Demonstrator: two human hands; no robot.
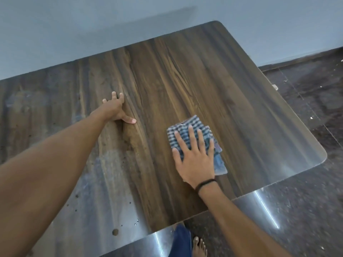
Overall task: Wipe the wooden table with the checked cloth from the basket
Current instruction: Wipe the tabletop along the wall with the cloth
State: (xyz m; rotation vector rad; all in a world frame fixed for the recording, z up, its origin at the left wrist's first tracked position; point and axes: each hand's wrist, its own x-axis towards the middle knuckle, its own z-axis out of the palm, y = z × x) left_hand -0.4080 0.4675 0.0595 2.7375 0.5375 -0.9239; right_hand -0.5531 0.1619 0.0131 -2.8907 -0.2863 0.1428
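Wooden table (185,80), dark-grained and glossy, set against pale wall (111,25); dark speckled floor (306,201) at right and front. Checked cloth (187,124), blue and white, folded, flat on table's right half. Right hand (194,160), fingers straight and spread, pressed on top of cloth. Left hand (116,110), fingers splayed, braced on bare tabletop well left of cloth, holding nothing. Black band (206,184) at right wrist.

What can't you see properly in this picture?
Head view:
- The basket: outside the frame.
- The checked cloth: middle hidden under the right hand.
- The wooden table: left end cut off by the picture's edge.
- The dark specks: too small to identify.
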